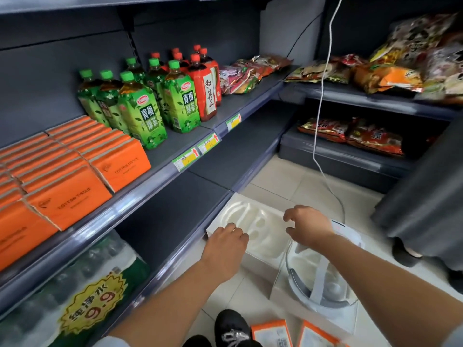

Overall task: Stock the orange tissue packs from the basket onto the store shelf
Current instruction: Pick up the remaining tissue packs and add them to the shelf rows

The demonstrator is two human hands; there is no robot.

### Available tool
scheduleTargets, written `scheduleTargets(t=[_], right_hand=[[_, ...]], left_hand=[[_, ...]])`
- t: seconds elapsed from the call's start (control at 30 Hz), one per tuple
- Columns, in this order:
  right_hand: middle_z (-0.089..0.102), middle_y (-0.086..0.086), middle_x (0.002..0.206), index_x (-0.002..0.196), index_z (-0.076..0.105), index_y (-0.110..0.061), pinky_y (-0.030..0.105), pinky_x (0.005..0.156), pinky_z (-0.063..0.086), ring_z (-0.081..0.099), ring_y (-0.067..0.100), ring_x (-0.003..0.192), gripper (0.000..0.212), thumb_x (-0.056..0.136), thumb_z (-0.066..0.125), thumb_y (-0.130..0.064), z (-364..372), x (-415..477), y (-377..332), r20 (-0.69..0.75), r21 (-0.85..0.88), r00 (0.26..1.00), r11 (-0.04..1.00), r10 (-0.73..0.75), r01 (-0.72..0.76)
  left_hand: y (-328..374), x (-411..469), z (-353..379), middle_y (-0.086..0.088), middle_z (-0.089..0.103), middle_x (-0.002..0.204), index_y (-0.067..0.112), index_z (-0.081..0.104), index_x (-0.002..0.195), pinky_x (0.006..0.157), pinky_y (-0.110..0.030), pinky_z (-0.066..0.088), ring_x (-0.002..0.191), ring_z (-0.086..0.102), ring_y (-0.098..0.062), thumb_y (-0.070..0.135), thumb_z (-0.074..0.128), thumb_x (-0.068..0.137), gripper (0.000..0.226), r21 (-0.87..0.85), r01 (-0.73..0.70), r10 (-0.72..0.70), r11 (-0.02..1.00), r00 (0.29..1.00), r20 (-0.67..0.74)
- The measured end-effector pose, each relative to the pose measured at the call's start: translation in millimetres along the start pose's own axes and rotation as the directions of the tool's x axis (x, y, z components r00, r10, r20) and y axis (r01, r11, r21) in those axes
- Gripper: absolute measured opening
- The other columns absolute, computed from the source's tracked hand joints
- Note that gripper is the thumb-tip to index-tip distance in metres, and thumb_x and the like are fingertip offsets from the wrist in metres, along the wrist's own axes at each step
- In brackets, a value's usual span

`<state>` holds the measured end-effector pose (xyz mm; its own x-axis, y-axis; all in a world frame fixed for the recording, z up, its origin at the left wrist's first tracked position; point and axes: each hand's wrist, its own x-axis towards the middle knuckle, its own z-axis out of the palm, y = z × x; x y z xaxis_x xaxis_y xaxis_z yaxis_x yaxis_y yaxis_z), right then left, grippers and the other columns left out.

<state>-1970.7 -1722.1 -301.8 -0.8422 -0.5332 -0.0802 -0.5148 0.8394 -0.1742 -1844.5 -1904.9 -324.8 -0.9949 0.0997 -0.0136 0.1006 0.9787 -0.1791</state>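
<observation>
Left hand (226, 240) and right hand (307, 227), loosely curled and empty, reach over the white tray (250, 214); the orange tissue packs (271, 333) lie nearer, between the forearms.

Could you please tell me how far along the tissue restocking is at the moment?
Done: rows of orange tissue packs line the shelf beside the green bottles. In hand: nothing; left hand and right hand reach toward a white tray on the floor. Left: at least two loose packs at the bottom edge.
</observation>
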Motion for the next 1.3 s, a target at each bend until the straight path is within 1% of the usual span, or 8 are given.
scheduleTargets(t=[0.1, 0.33, 0.43, 0.53, 0.8, 0.97, 1.13, 1.3], right_hand=[[0.06, -0.004, 0.118, 0.117, 0.061, -0.027, 0.03, 0.085, 0.049, 0.056, 0.02, 0.111, 0.028, 0.089, 0.059, -0.027, 9.2, -20.3, 1.4, 0.024, 0.014, 1.0, 1.0, -0.013, 0.013], [0.058, -0.004, 0.12, 0.119, 0.059, -0.027, 0.031, 0.087, 0.048, 0.055, 0.019, 0.113, 0.029, 0.09, 0.059, -0.026, 20.7, -60.5, 9.0, 0.051, 0.009, 0.998, 1.0, -0.027, 0.027], [0.059, -0.004, 0.118, 0.117, 0.06, -0.027, 0.028, 0.083, 0.047, 0.055, 0.019, 0.111, 0.028, 0.09, 0.059, -0.026, 24.2, -70.7, 10.3, 0.048, 0.015, 0.999, 1.0, -0.024, 0.024], [0.059, -0.005, 0.118, 0.117, 0.06, -0.027, 0.028, 0.082, 0.046, 0.055, 0.019, 0.111, 0.028, 0.089, 0.059, -0.025, 26.3, -77.4, 7.6, 0.052, 0.016, 0.998, 0.999, -0.035, 0.034], [0.058, -0.005, 0.119, 0.116, 0.061, -0.027, 0.031, 0.087, 0.049, 0.055, 0.019, 0.112, 0.028, 0.088, 0.061, -0.026, 11.3, -78.3, 4.5, 0.03, 0.018, 0.998, 0.999, -0.052, 0.052], [0.059, -0.005, 0.113, 0.111, 0.063, -0.028, 0.031, 0.084, 0.05, 0.056, 0.02, 0.109, 0.025, 0.086, 0.062, -0.025, -1.4, -80.5, 8.3, 0.012, 0.026, 1.0, 0.999, -0.027, 0.027], [0.059, -0.006, 0.11, 0.107, 0.064, -0.03, 0.034, 0.084, 0.052, 0.059, 0.02, 0.105, 0.023, 0.084, 0.062, -0.025, -13.0, -90.4, 11.3, -0.008, 0.043, 1.0, 0.999, -0.001, 0.002], [0.06, -0.005, 0.112, 0.109, 0.064, -0.029, 0.028, 0.081, 0.049, 0.058, 0.02, 0.105, 0.023, 0.085, 0.062, -0.026, -19.1, -97.6, 13.9, -0.014, 0.008, 1.0, 1.0, -0.013, 0.013]], left_hand=[[13.4, -14.8, 2.3, -0.002, 0.056, 0.115, 0.014, 0.052, 0.116, 0.089, -0.031, 0.038, 0.113, 0.044, -0.021, 0.016, 0.056, 0.087, 0.029, -0.002, 0.002, -0.002, 1.0, 1.0, 0.014], [46.4, -45.0, 6.5, -0.003, 0.055, 0.118, 0.013, 0.052, 0.119, 0.096, -0.032, 0.038, 0.115, 0.043, -0.022, 0.017, 0.056, 0.088, 0.031, -0.009, 0.014, -0.013, 1.0, 0.998, 0.055], [53.8, -54.7, 7.1, -0.002, 0.056, 0.117, 0.014, 0.053, 0.117, 0.097, -0.031, 0.037, 0.115, 0.043, -0.022, 0.017, 0.057, 0.087, 0.031, -0.023, 0.02, -0.019, 1.0, 0.999, 0.051], [55.6, -62.3, 4.8, -0.002, 0.056, 0.118, 0.014, 0.053, 0.118, 0.096, -0.031, 0.037, 0.116, 0.042, -0.021, 0.019, 0.057, 0.088, 0.03, -0.021, 0.018, -0.017, 1.0, 0.999, 0.049], [51.0, -63.1, -11.7, -0.003, 0.056, 0.117, 0.013, 0.053, 0.117, 0.099, -0.033, 0.036, 0.115, 0.044, -0.022, 0.022, 0.054, 0.091, 0.027, 0.003, 0.038, -0.038, 0.999, 0.999, 0.016], [51.1, -58.2, -28.0, -0.001, 0.058, 0.113, 0.014, 0.055, 0.111, 0.091, -0.031, 0.037, 0.112, 0.046, -0.021, 0.019, 0.055, 0.09, 0.023, -0.001, 0.056, -0.056, 0.998, 0.998, -0.024], [59.1, -63.3, -41.3, -0.002, 0.059, 0.112, 0.012, 0.056, 0.109, 0.09, -0.031, 0.037, 0.11, 0.046, -0.022, 0.019, 0.055, 0.09, 0.02, -0.003, 0.041, -0.041, 0.999, 0.999, -0.034], [60.7, -66.0, -49.6, -0.002, 0.059, 0.108, 0.013, 0.056, 0.105, 0.088, -0.031, 0.037, 0.108, 0.047, -0.021, 0.016, 0.055, 0.089, 0.017, -0.002, 0.052, -0.052, 0.999, 0.997, -0.05]])
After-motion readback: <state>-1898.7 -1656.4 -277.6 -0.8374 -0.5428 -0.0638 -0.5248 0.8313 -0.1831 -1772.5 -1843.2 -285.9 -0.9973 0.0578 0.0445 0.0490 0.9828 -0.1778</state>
